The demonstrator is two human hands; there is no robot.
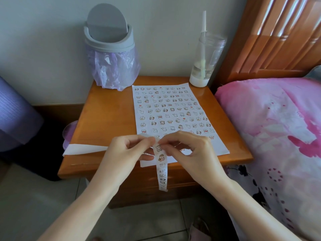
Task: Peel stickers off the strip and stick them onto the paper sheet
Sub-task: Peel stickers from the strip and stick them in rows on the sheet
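A narrow, pale paper strip (162,169) printed with small cartoon stickers hangs down in front of the near edge of the worktop (107,119), a glossy orange-brown wooden bedside cabinet. Its upper end is pinched between thumb and forefinger of the left hand (128,150) and, just beside it, by the fingertips of the right hand (189,152); the other fingers are loosely curled. Both hands cover the near end of the paper sheet (215,145), a flat white rectangle lying on the worktop and filled with neat rows of small round stickers. A plain white band of paper (83,148) trails left from the left hand over the worktop's edge.

At the far left corner stands a grey round bin (109,49) with a tilted swing lid and a crinkled lilac plastic liner. At the far right, a clear tumbler (206,58) with a white straw. To the right lies a bed (278,127) with a pink flowered cover.
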